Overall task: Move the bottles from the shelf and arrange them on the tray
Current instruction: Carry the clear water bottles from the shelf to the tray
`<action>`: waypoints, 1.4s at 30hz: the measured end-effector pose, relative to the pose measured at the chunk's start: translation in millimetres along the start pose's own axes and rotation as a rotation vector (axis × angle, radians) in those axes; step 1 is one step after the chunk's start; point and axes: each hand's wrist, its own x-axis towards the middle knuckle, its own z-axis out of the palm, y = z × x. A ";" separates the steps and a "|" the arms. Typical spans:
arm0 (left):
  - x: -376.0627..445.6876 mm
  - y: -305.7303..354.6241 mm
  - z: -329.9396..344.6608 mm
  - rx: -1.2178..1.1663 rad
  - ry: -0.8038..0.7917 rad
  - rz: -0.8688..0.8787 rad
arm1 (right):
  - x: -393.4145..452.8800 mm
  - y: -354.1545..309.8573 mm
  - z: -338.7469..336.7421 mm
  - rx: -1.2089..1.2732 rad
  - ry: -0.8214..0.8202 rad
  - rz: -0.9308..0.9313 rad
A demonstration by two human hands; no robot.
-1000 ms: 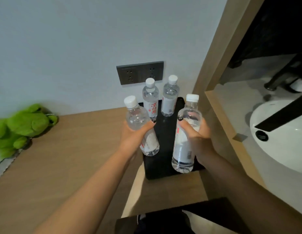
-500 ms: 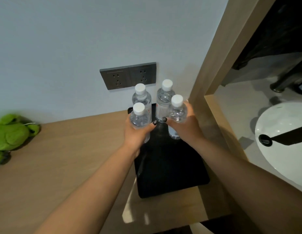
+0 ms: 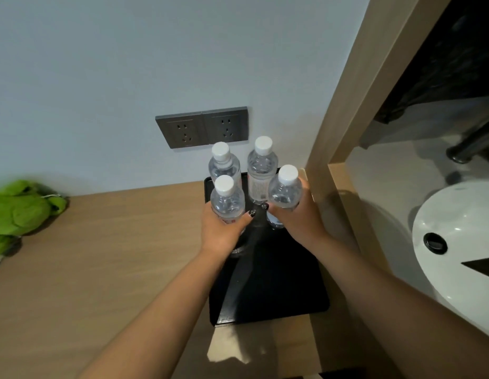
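Now my left hand [image 3: 224, 231] grips a clear plastic water bottle with a white cap [image 3: 227, 203], and my right hand [image 3: 298, 222] grips a second clear white-capped bottle [image 3: 284, 191]. Both stand upright over the far end of the flat black rectangular tray [image 3: 268, 283] on the light wooden tabletop [image 3: 101, 255]. Behind them, toward twelve o'clock, two more clear capped bottles [image 3: 262, 170] stand side by side on the tray (just below the grey double wall socket [image 3: 202, 127]). At nine o'clock lies a green plush toy [image 3: 22, 209]; at three o'clock sits a white round basin [image 3: 456, 236].
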 end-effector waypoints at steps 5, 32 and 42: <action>-15.8 -3.2 0.7 0.074 0.017 -0.162 | -0.6 9.9 -11.1 -0.141 -0.099 0.112; -147.7 72.7 -45.7 0.529 -0.425 0.245 | -177.2 -87.6 -61.5 -0.679 -0.003 0.089; -248.4 94.4 -65.4 0.690 -0.654 0.580 | -308.4 -124.2 -101.3 -0.782 0.249 0.124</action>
